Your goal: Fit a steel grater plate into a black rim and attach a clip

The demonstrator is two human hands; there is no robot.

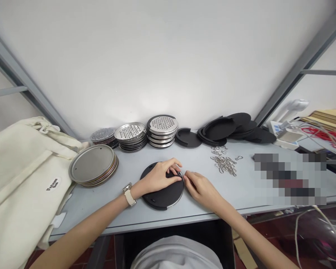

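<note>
the left hand (pixel 156 178) lies across a flat, round black disc (pixel 159 195) with a pale edge showing at its lower right. its thumb and fingers come in around a small silver metal clip (pixel 180 174) at the disc's right rim, and seem to pinch it. the right hand (pixel 203 188) is just beside that rim, fingers curled in and tips drawn close to the clip; i cannot tell whether they grip the clip or the disc's edge.

the disc rests on the grey counter (pixel 123 203), beneath the left hand. beyond the right hand is a loose heap of silver metal clips (pixel 225 165); ahead of both hands stand stacked round metal plates with punched holes (pixel 162 126), and left of the left hand, a stack of plain grey round plates (pixel 92 164).

the clip is small and looks smooth, so it could slip or spring out if the fingertips press unevenly. if the left palm eases off, the disc could turn under a sideways pull and shift the rim away. fingers crowd the clip, so a misalignment could go unseen, or a fingertip could get nipped. the heaped clips could tangle or scatter if the right arm brushes them.
</note>
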